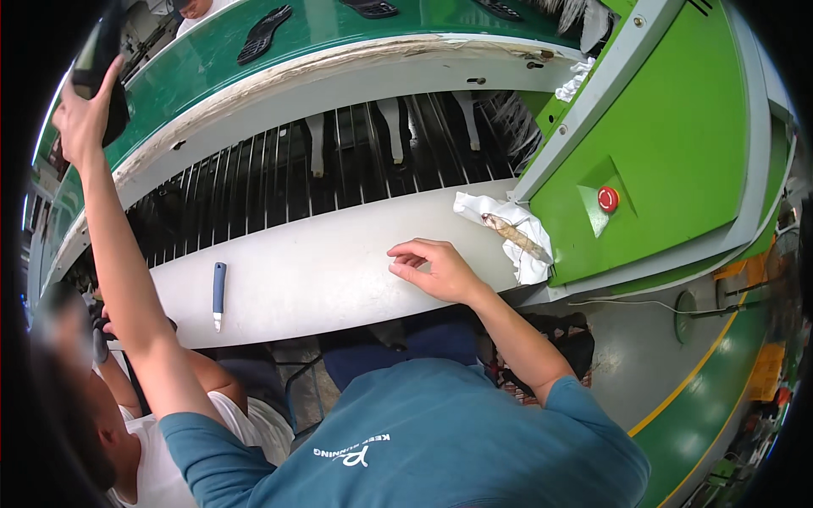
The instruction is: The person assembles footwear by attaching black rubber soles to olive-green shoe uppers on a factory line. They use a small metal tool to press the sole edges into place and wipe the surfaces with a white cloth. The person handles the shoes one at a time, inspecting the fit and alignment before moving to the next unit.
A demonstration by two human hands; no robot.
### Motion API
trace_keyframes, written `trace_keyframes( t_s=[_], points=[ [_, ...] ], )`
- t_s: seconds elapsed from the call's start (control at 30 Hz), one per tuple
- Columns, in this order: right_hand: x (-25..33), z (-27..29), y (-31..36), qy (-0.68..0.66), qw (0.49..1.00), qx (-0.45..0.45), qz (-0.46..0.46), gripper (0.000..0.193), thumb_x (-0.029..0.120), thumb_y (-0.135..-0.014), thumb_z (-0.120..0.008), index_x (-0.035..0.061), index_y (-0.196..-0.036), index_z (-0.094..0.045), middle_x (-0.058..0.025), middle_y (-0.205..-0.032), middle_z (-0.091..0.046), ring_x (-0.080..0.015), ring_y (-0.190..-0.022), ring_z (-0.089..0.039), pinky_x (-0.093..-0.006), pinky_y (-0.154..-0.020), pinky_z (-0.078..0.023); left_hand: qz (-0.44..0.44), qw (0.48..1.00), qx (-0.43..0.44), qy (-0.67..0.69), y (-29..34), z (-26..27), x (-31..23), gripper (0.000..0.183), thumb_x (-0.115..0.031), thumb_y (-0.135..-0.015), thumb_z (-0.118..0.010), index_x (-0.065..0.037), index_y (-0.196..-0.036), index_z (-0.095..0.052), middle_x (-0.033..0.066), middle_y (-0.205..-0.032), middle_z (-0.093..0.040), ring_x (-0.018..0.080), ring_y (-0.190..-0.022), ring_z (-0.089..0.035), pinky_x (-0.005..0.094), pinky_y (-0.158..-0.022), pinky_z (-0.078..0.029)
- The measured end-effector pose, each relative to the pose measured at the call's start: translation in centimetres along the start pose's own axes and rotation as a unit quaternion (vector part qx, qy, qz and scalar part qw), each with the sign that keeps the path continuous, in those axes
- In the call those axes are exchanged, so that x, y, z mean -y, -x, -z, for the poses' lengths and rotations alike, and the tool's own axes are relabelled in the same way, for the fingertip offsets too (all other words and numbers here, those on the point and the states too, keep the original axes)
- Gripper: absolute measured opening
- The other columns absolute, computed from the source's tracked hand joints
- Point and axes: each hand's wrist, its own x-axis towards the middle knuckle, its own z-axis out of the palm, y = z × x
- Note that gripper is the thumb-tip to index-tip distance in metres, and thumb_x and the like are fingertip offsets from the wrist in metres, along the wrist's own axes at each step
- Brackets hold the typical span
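My left hand (83, 125) is raised at the far left with the arm stretched out. Its fingers and thumb are closed round a black object (115, 108), whose kind I cannot make out at the dark rim of the view. Over the white work board (339, 241), my right hand (430, 267) has loosely bent fingers, the thumb a little apart, and nothing visible in it. A small knife with a blue handle (219, 289) lies on the board between my arms. To the right of my right hand is a crumpled white cloth (532, 269) with a brown wrapped stick (512, 234) on it.
Beyond the board runs a rack of dark rollers (279, 173). Several black shoe soles (265, 32) lie on the green conveyor belt (199, 72). A green machine housing (677, 127) with a red stop button (608, 199) stands right. A person in white (152, 457) sits close at left.
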Motion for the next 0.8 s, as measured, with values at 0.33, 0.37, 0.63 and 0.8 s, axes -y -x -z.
trace_keyframes(
  t_s=[0.33, 0.37, 0.63, 0.8],
  points=[
    [-2.4, 3.5, 1.2, 0.115, 0.979, -0.158, 0.059, 0.028, 0.019, -0.094, -0.081, 0.0032, -0.116, -0.076, -0.0111, -0.102, -0.076, -0.0283, -0.093, -0.075, -0.0385, -0.083, -0.059, -0.147, 0.981, -0.066, 0.106, 6.5, -8.7, 3.6, 0.036, -0.025, -0.105, -0.069, -0.013, -0.139, -0.069, 0.0148, -0.138, -0.071, 0.0324, -0.123, -0.069, 0.0428, -0.1, -0.058],
    [-2.9, 4.7, 1.5, 0.183, 0.959, -0.207, 0.067, 0.028, 0.018, -0.092, -0.081, 0.0037, -0.116, -0.076, -0.0105, -0.105, -0.075, -0.0295, -0.095, -0.073, -0.0401, -0.085, -0.058, -0.134, 0.961, -0.121, 0.21, 9.8, -4.3, -2.6, 0.03, -0.018, -0.103, -0.071, -0.007, -0.132, -0.072, 0.0159, -0.131, -0.074, 0.0295, -0.116, -0.072, 0.0397, -0.097, -0.059],
    [-6.7, 9.4, 3.7, 0.459, 0.847, -0.267, -0.014, 0.037, 0.019, -0.087, -0.082, 0.0072, -0.121, -0.075, -0.0088, -0.125, -0.064, -0.0338, -0.12, -0.057, -0.0475, -0.1, -0.047, -0.123, 0.842, 0.339, 0.401, 33.6, -7.7, -17.3, 0.043, -0.031, -0.092, -0.081, -0.004, -0.125, -0.074, 0.022, -0.126, -0.074, 0.0427, -0.122, -0.068, 0.0462, -0.106, -0.053],
    [-6.2, 9.2, 4.0, 0.426, 0.852, -0.301, -0.043, 0.038, 0.016, -0.085, -0.084, 0.0085, -0.122, -0.077, -0.0091, -0.115, -0.063, -0.0328, -0.114, -0.059, -0.046, -0.097, -0.05, -0.143, 0.838, 0.315, 0.421, 36.9, -28.3, -17.4, 0.056, -0.041, -0.092, -0.083, -0.007, -0.135, -0.071, 0.0206, -0.134, -0.072, 0.0362, -0.129, -0.065, 0.045, -0.108, -0.052]
  ],
)
